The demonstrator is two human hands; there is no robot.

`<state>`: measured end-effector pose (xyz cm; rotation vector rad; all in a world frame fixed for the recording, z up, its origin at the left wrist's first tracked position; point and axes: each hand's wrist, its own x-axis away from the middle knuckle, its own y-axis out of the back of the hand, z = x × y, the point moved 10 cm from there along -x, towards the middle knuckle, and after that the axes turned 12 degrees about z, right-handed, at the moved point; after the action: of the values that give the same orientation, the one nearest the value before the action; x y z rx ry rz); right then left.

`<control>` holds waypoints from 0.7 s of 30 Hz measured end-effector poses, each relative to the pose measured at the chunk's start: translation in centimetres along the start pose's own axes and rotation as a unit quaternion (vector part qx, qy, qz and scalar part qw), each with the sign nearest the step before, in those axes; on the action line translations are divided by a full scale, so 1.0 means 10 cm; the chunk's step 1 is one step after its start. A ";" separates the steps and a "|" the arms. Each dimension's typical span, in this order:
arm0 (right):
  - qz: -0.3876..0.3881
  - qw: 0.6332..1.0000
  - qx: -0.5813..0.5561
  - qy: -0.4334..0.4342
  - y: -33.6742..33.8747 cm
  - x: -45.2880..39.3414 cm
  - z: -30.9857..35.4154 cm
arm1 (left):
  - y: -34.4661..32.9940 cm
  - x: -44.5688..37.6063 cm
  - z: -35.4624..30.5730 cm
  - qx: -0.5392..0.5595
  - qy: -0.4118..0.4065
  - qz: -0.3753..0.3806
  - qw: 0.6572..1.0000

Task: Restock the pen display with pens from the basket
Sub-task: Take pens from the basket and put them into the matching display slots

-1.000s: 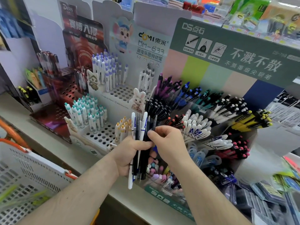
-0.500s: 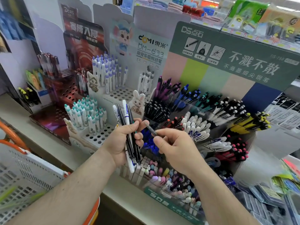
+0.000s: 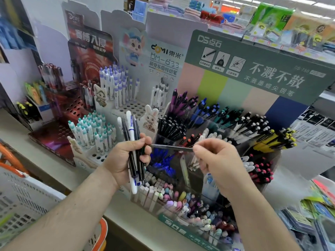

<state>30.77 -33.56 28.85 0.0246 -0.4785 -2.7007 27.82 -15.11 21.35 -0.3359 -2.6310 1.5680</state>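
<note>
Left of the pen display (image 3: 213,127), the basket (image 3: 27,200) sits low. The left hand (image 3: 125,158) grips a pen bundle (image 3: 133,142) before the display. The right hand (image 3: 215,160) pinches one dark pen (image 3: 170,147) drawn sideways from it; this pen should be matched to its compartment and seated fully.

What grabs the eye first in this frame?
Centre frame, the left hand grips a bundle of dark and white pens upright, while the right hand pinches one slim dark pen held level between them. Behind stands the green-headed tiered pen display, its compartments packed with coloured pens.
</note>
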 end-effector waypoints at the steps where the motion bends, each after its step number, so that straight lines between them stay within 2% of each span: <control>1: -0.037 0.996 -0.082 0.003 0.06 -0.01 -0.03 | 0.01 0.00 0.02 -0.046 0.013 -0.014 0.999; 2: -0.074 0.988 -0.132 0.016 0.11 -0.01 -0.03 | 0.02 0.01 0.05 -0.090 0.026 -0.028 0.995; 4: -0.135 0.976 -0.162 0.059 0.16 -0.02 0.04 | 0.02 0.01 0.11 -0.138 0.039 -0.044 0.989; 10: -0.311 0.915 -0.106 0.235 0.53 0.09 0.55 | 0.13 0.00 0.04 -0.084 0.004 -0.074 0.994; 13: -0.336 0.909 -0.024 0.247 0.58 -0.06 0.63 | 0.16 0.01 0.03 -0.079 -0.005 -0.079 0.994; 17: -0.319 0.913 0.071 0.243 0.43 -0.32 0.67 | 0.16 0.02 0.06 -0.084 0.002 -0.088 0.993; 21: -0.327 0.904 0.075 0.263 0.36 -0.36 0.76 | 0.16 0.01 0.08 -0.088 0.007 -0.086 0.992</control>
<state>34.85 -32.77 37.03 1.1115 -0.5758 -3.0823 27.82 -15.01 19.56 -0.1233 -2.7106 1.2826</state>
